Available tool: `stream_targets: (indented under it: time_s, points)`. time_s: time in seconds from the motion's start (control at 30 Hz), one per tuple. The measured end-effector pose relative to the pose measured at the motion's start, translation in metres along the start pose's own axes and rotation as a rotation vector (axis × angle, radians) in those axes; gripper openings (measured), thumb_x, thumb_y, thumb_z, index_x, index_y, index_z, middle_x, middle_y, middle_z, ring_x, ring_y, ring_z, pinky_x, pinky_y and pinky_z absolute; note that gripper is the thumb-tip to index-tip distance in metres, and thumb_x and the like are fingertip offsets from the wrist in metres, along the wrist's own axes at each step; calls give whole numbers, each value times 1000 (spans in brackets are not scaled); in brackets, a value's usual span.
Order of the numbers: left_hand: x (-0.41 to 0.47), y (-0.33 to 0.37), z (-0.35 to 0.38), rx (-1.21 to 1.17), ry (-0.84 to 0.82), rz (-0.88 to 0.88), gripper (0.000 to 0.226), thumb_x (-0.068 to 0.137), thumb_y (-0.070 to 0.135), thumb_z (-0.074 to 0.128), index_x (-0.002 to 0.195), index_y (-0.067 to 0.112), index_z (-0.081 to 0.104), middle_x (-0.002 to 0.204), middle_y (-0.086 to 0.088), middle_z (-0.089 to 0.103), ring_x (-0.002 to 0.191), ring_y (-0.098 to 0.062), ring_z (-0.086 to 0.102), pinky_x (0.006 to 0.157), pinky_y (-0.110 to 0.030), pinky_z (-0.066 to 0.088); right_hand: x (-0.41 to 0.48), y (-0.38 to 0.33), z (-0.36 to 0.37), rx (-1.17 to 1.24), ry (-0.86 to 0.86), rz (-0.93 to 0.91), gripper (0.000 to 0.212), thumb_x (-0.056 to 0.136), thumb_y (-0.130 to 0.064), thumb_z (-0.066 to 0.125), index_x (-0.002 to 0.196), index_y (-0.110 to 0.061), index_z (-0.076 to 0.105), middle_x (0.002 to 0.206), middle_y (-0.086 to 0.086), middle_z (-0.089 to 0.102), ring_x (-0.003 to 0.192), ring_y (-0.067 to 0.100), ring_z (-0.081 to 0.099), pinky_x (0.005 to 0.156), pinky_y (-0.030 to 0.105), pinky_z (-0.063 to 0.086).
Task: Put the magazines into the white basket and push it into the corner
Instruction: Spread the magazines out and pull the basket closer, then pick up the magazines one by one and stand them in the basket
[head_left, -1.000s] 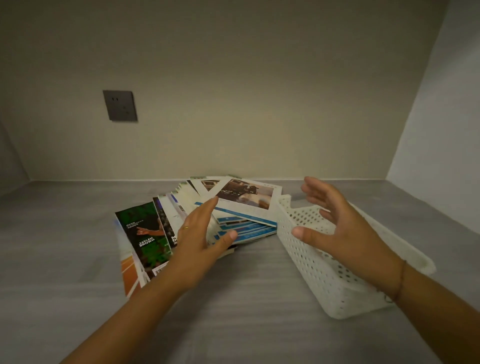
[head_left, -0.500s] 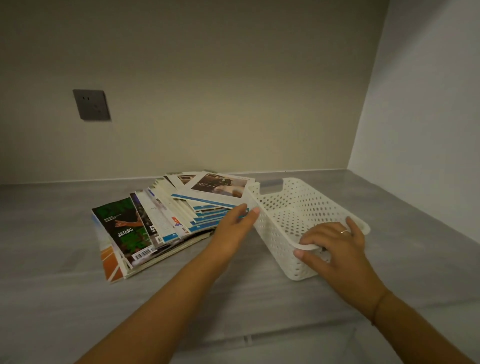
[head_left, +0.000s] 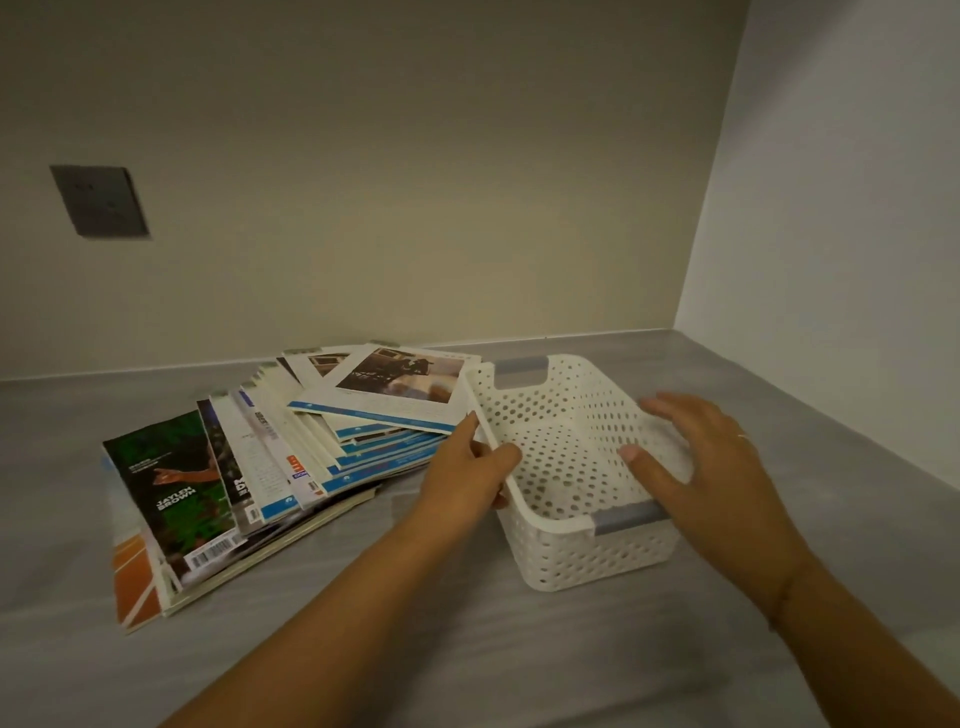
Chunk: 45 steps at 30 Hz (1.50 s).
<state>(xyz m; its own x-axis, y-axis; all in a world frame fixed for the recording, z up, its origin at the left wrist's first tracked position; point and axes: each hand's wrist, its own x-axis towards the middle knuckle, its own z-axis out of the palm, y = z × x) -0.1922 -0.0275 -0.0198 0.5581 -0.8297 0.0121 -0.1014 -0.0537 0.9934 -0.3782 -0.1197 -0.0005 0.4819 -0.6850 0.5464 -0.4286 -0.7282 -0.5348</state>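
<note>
The white perforated basket (head_left: 550, 530) stands upright with nothing in it on the grey shelf, right of centre. A fanned pile of magazines (head_left: 270, 467) lies to its left, the top ones touching the basket's left wall. My left hand (head_left: 462, 483) grips the basket's left rim, thumb over the edge. My right hand (head_left: 711, 467) holds the right wall, thumb inside and fingers laid over the rim. That hand hides part of the right rim.
The back wall and the white right side wall (head_left: 831, 260) meet in a corner behind and to the right of the basket. A dark wall socket (head_left: 98, 200) sits on the back wall at left. Bare grey shelf surface (head_left: 467, 649) lies in front.
The basket has turned and now sits squarer to me. My left hand moved from the magazines onto its left rim. My right hand shifted from the near rim to the right wall.
</note>
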Motion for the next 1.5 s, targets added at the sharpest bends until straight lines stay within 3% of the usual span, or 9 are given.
stream_targets:
  time_s: [0.2, 0.33, 0.43, 0.53, 0.73, 0.97, 1.27, 1.4, 1.5]
  points:
    - [-1, -2, -4, 61, 25, 12, 28, 93, 31, 55, 120, 37, 50, 107, -4, 65, 94, -20, 65, 80, -37, 58, 12, 15, 7, 421, -139, 434, 43, 91, -8, 51, 133, -17, 47, 132, 4, 54, 106, 16, 52, 86, 31, 45]
    - [31, -1, -54, 352, 358, 123, 37, 93, 42, 50, 121, 22, 61, 111, 0, 62, 94, -13, 58, 77, -29, 49, 9, 17, 9, 517, -109, 488, 39, 94, -7, 44, 131, -20, 50, 121, 1, 56, 92, 10, 58, 67, 24, 49]
    - [69, 0, -116, 797, 637, 54, 43, 92, 41, 51, 121, 11, 61, 127, -14, 54, 114, -29, 50, 93, -40, 45, 9, 17, 10, 456, -109, 498, 38, 95, -13, 45, 132, -21, 50, 128, 3, 55, 109, 24, 56, 86, 42, 50]
    - [101, -8, -158, 1002, 653, -233, 64, 88, 54, 51, 132, 7, 50, 139, -18, 44, 128, -35, 40, 104, -44, 37, 11, 17, 10, 438, -94, 503, 35, 94, -13, 47, 127, -23, 53, 124, 0, 54, 109, 22, 50, 92, 42, 43]
    - [138, -29, -182, 924, 643, -351, 68, 73, 60, 66, 119, 10, 59, 125, -13, 58, 121, -31, 50, 104, -40, 37, 19, 22, 12, 394, -132, 552, 32, 92, -12, 52, 122, -22, 54, 117, 4, 51, 103, 26, 47, 92, 45, 40]
    - [138, -19, -187, 763, 577, -382, 64, 67, 51, 78, 104, 4, 58, 86, -8, 58, 77, -23, 57, 63, -30, 45, 23, 23, 11, 386, -170, 558, 34, 93, -11, 49, 126, -17, 51, 120, 8, 52, 104, 29, 48, 95, 47, 39]
    - [130, -6, -191, 720, 445, -329, 56, 80, 37, 73, 118, 0, 56, 115, -16, 64, 94, -25, 63, 73, -30, 52, 18, 21, 10, 402, -127, 546, 28, 89, -10, 56, 113, -25, 56, 119, 8, 57, 105, 28, 51, 93, 46, 40]
    - [112, 7, -178, 370, 392, -214, 21, 91, 14, 60, 109, 7, 50, 112, -18, 61, 71, -20, 62, 41, -23, 52, 15, 14, 8, 272, -143, 478, 32, 88, -17, 59, 119, -21, 55, 127, 8, 54, 104, 21, 45, 95, 45, 36]
    - [90, 16, -167, 176, 350, -158, 28, 95, 5, 50, 123, 5, 48, 102, -12, 59, 69, -19, 62, 37, -25, 53, 16, -1, 3, 67, -114, 290, 45, 85, -22, 61, 128, -15, 50, 136, 10, 48, 116, 23, 44, 99, 41, 33]
